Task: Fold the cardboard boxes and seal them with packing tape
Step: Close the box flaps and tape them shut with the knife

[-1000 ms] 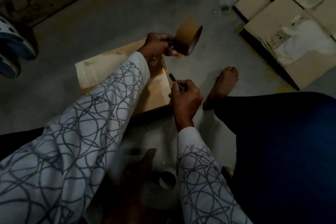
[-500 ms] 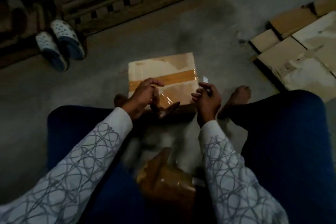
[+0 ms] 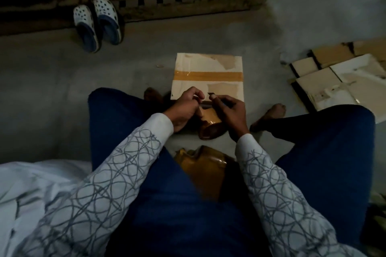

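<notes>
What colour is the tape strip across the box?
Brown tape strip; the head view shows it.

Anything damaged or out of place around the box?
The box top shows torn, peeled patches at its far right corner and below the tape strip. A crumpled brown wad, perhaps waste tape, lies between the knees.

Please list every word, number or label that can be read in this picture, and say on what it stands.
No text can be read.
The label on the flattened cardboard: printed marks, too blurred to read.
The taped box, tape roll and cutter: no print shows.
</notes>
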Motion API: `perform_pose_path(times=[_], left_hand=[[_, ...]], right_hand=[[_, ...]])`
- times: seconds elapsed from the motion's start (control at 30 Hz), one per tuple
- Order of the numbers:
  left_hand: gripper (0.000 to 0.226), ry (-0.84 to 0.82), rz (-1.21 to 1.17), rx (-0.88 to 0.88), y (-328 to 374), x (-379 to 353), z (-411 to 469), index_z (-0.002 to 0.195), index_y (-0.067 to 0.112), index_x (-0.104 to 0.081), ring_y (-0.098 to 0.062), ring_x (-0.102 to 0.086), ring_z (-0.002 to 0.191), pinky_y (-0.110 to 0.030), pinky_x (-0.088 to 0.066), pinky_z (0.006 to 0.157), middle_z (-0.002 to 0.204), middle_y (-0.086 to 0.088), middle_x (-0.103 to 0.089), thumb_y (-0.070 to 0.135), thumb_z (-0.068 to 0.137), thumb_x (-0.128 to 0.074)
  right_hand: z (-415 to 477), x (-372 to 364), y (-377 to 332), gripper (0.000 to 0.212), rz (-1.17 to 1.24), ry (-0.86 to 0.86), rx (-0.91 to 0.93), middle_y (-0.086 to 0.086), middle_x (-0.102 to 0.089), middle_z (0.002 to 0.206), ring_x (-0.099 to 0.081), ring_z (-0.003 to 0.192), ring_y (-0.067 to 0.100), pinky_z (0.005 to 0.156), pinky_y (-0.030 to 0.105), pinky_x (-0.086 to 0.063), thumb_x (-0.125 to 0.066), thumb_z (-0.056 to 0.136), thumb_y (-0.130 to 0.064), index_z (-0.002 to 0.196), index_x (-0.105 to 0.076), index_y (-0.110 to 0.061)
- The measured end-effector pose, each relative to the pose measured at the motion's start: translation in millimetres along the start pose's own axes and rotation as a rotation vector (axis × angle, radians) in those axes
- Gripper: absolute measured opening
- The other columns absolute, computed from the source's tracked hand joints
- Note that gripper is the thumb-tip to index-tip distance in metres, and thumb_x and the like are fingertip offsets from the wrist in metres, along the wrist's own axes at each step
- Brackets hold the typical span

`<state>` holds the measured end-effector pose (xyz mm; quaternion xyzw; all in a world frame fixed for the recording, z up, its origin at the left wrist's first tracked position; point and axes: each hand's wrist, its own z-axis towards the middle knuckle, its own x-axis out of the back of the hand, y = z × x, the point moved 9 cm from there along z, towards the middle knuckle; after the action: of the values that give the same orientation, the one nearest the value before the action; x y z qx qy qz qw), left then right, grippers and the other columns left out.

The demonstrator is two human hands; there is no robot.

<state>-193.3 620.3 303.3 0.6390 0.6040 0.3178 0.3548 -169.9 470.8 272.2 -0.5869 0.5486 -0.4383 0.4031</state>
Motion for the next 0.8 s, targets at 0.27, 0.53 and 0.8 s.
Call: perform_pose_path(times=[0.27, 0.53, 0.8], left_hand=[[0.036, -0.095, 0.039, 0.005, 13.0, -19.1, -20.8, 0.085, 0.018, -0.048, -0.03, -0.051, 0.083, -0.036, -0.049, 0.066, 0.093, -0.013, -0.048, -0.016, 0.079, -0.037], [0.036, -0.16, 0.193, 0.018, 14.1, -46.8, -21.5, 0.087, 0.018, -0.043, -0.023, -0.051, 0.073, -0.03, -0.042, 0.061, 0.087, -0.013, -0.047, -0.017, 0.085, -0.037], [0.031, -0.17, 0.347, 0.07, -5.1, -42.7, -12.6, 0.091, 0.02, -0.043, -0.027, -0.049, 0.088, -0.029, -0.039, 0.061, 0.096, -0.012, -0.051, -0.009, 0.082, -0.049]], right_hand=[[-37.9, 16.4, -69.1, 0.016, -0.59, 0.009, 0.465, -0.012, -0.067, 0.082, -0.06, 0.072, -0.004, 0.069, 0.003, -0.042, -0.077, 0.085, -0.033, 0.088, -0.079, -0.017], [-53.4, 33.9, -69.3, 0.023, -0.844, 0.062, 0.617, 0.003, -0.063, 0.081, -0.053, 0.064, 0.012, 0.059, 0.018, -0.036, -0.071, 0.089, -0.034, 0.088, -0.077, -0.012], [-57.2, 32.5, -65.8, 0.035, -1.002, 0.144, 0.657, 0.005, -0.059, 0.073, -0.053, 0.058, 0.022, 0.054, 0.023, -0.033, -0.067, 0.092, -0.042, 0.073, -0.071, -0.013]])
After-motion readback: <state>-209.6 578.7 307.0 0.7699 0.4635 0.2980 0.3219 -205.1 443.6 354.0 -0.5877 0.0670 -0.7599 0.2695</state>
